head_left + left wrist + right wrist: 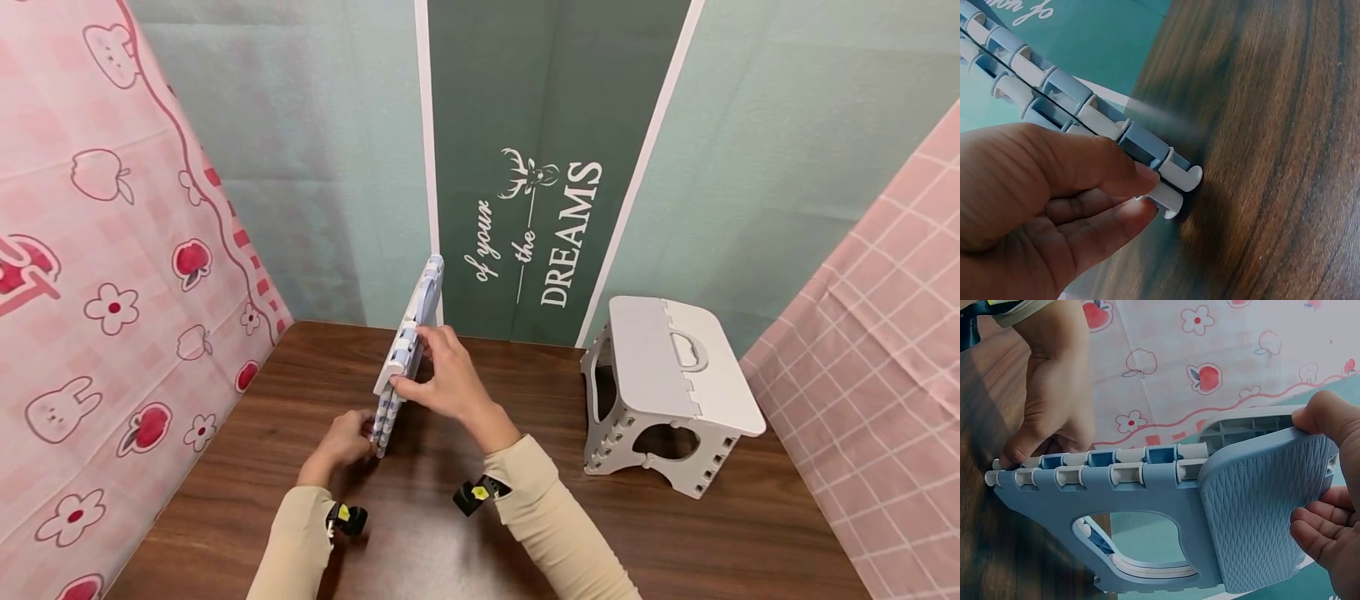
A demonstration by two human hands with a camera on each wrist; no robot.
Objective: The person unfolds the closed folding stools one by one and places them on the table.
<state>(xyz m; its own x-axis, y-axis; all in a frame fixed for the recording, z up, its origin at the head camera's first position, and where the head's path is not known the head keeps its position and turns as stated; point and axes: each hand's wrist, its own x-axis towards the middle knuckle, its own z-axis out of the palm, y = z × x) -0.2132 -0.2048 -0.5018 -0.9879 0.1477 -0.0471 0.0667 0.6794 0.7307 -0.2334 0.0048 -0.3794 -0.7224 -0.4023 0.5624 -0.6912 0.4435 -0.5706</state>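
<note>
Left hand [347, 437]: pinching a leg end [1168, 195] | right hand [450, 379]: gripping the seat [1266, 506] | blue-and-white folding step stool [1166, 495]: between both hands, folded nearly flat, tabletop [420, 537] contact unclear | progress, as judged: this one not set up, white folding step stool [645, 358] at right standing unfolded | green lettered backdrop [555, 92]: rearmost

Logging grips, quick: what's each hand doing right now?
Left hand: holding, pinching the blue-and-white folding stool near its lower end.
Right hand: holding, gripping that stool by its seat.

Left grip [347, 438] low, right grip [450, 379] higher
</note>
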